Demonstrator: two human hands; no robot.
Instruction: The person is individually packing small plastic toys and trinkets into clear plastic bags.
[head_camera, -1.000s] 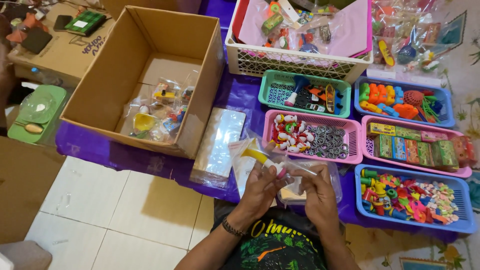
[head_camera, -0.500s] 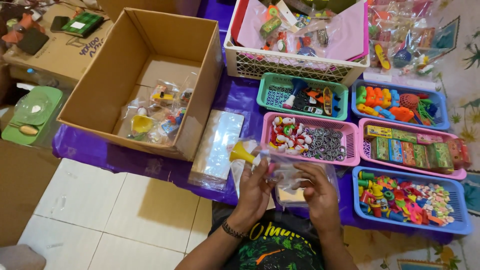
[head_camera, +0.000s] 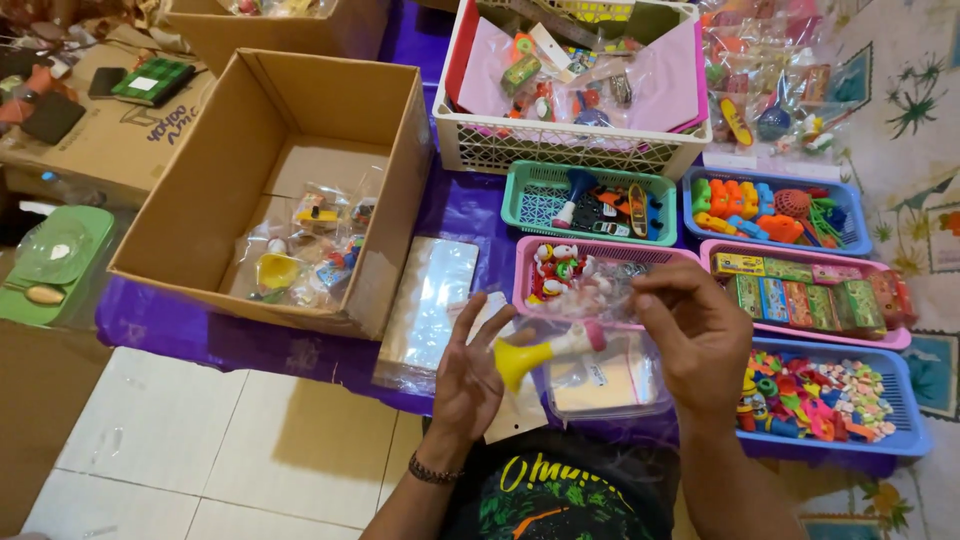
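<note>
- Our right hand pinches the top of the clear plastic bag: thin, slippery, light.
- Our left hand, fingers spread, props the yellow toy horn near the table's front edge.

Yellow toy horn, level; prob. bagged

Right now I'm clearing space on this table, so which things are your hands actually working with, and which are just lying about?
In hand:
left hand
right hand
clear plastic bag
yellow toy horn

Lying about:
cardboard box
white basket
teal tray
blue tray of small toys
stack of clear bags
</note>
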